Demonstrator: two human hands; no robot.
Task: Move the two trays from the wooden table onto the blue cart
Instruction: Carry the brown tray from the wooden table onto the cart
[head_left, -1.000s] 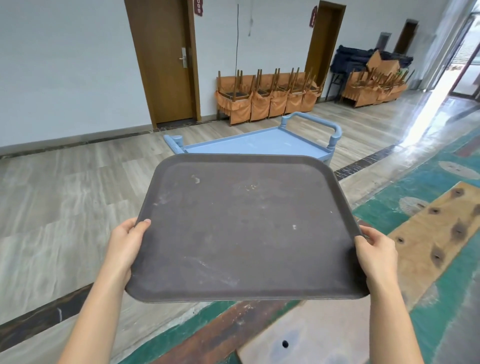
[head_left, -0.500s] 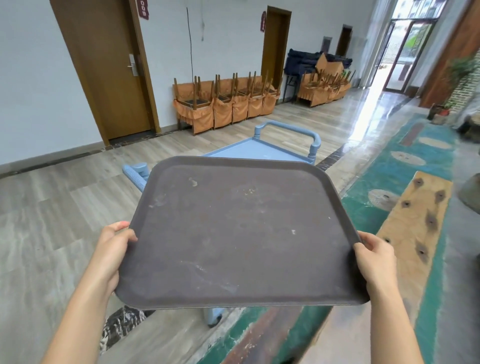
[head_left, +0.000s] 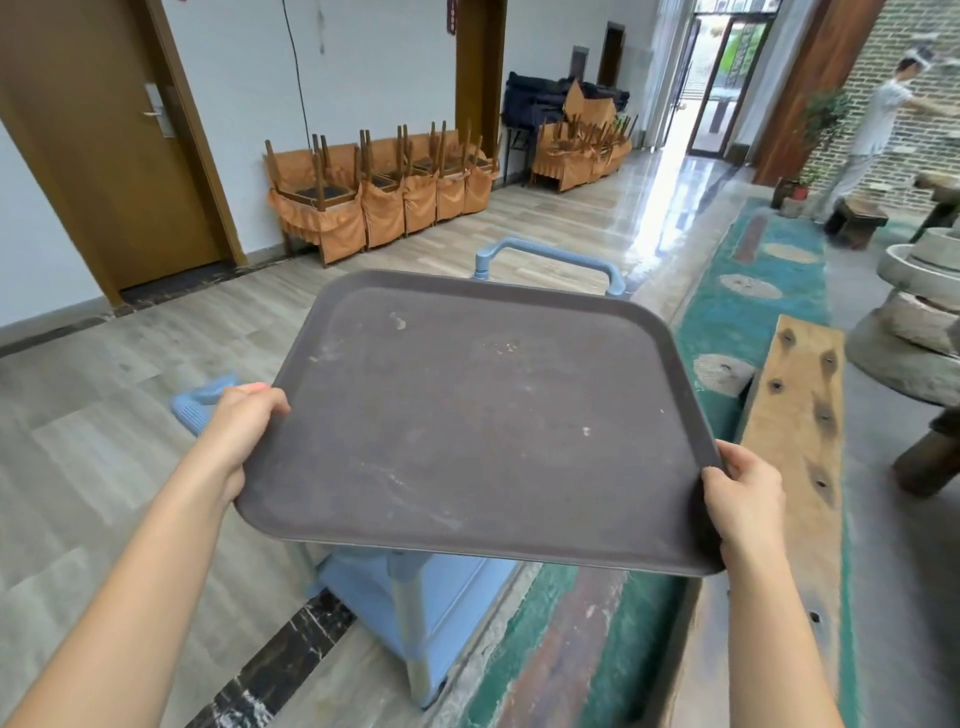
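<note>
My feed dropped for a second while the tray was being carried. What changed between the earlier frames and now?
The person has closed in on the blue cart: a second ago it stood ahead on the floor, now the dark tray hangs over its top, hiding most of it. The view swung right, bringing a distant person into sight. Unchanged: the left hand and right hand grip the tray's side edges; it is not set down.

Matt, scuffed brown plastic tray (head_left: 483, 415); smooth blue plastic cart (head_left: 415, 597); glossy wood-look floor (head_left: 104, 441).
</note>
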